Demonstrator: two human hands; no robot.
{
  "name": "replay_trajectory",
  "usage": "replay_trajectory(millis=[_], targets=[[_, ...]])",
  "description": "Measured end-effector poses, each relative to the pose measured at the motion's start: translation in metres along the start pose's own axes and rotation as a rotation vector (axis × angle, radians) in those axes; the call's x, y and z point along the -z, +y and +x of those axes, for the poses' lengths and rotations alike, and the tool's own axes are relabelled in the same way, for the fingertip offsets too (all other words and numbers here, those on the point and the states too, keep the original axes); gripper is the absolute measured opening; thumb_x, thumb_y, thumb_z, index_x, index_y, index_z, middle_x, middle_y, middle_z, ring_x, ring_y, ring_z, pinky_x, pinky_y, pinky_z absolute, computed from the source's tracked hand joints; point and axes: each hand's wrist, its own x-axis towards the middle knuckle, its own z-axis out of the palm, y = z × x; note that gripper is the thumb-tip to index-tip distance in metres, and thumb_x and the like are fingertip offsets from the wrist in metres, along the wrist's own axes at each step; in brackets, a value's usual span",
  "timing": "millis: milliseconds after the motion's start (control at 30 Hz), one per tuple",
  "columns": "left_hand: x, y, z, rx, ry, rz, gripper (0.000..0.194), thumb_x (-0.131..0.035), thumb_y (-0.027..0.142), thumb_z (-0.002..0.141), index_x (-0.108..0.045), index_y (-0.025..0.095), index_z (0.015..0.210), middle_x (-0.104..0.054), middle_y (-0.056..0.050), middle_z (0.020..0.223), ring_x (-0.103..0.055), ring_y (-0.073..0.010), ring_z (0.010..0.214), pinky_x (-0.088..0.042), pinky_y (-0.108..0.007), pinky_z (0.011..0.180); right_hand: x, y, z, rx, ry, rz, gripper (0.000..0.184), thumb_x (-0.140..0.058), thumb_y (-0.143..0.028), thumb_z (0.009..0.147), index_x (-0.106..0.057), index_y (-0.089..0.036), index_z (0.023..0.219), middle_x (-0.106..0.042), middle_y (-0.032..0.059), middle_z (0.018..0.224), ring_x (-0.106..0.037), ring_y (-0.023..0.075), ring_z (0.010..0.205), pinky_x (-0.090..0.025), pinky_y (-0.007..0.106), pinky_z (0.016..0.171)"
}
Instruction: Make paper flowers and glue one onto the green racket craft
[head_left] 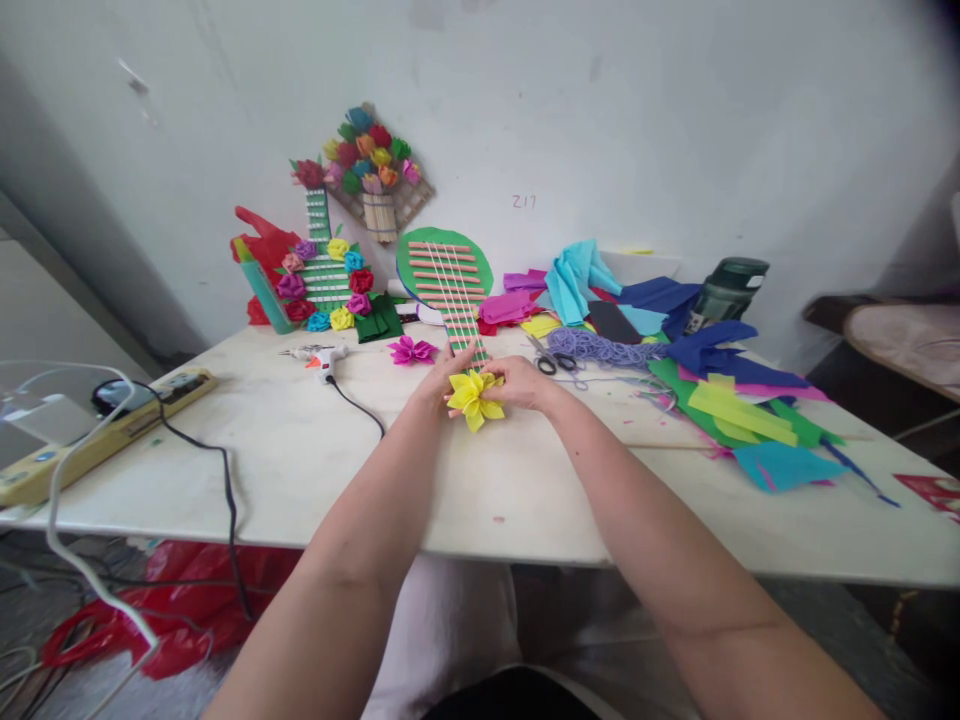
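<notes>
A green guitar-shaped craft [486, 262] with wooden sticks and white strings leans up at the table's back, its neck pointing towards me. My left hand [441, 378] is closed around the lower end of that neck. At the same end sits a yellow paper flower [474, 402], its petals spread. My right hand [523, 383] pinches the flower from the right; some of its fingertips are hidden behind petals. Whether the flower is stuck to the neck I cannot tell. A magenta paper flower [413, 350] lies to the left of my hands.
A glue gun [328, 362] with a black cord and a yellow power strip [150, 418] are on the left. Scissors [555, 362], purple yarn [600, 346], crepe paper scraps [742, 412] and a dark bottle [729, 290] occupy the right. A flower-covered guitar craft [327, 280] stands behind.
</notes>
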Motion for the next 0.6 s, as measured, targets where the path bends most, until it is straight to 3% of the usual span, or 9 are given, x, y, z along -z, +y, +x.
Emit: replay_trajectory(millis=[167, 367, 600], targets=[[0.003, -0.006, 0.002, -0.104, -0.076, 0.022, 0.053, -0.073, 0.028, 0.067, -0.05, 0.019, 0.114, -0.067, -0.005, 0.088, -0.065, -0.0162, 0.072, -0.052, -0.024, 0.058, 0.001, -0.003, -0.001, -0.048, 0.012, -0.027, 0.019, -0.066, -0.022, 0.062, -0.072, -0.018, 0.079, -0.068, -0.0008, 0.073, -0.06, 0.015, 0.071, -0.042, 0.021, 0.063], [0.005, -0.009, 0.005, -0.106, -0.095, 0.049, 0.047, -0.072, 0.023, 0.067, -0.051, 0.019, 0.11, -0.066, -0.003, 0.081, -0.064, -0.0163, 0.074, -0.051, -0.026, 0.065, -0.004, -0.01, 0.0, -0.118, 0.001, -0.107, 0.016, -0.066, -0.028, 0.062, -0.071, -0.018, 0.072, -0.067, 0.0, 0.069, -0.058, 0.0143, 0.065, -0.037, 0.02, 0.054], [-0.002, -0.002, -0.003, -0.062, 0.002, -0.102, 0.049, -0.073, 0.019, 0.066, -0.051, 0.017, 0.109, -0.065, -0.001, 0.079, -0.063, -0.0124, 0.067, -0.051, -0.023, 0.062, -0.008, -0.015, 0.001, -0.147, 0.041, -0.168, 0.013, -0.064, -0.028, 0.063, -0.069, -0.02, 0.072, -0.069, 0.0031, 0.079, -0.059, 0.0176, 0.073, -0.037, 0.023, 0.057]])
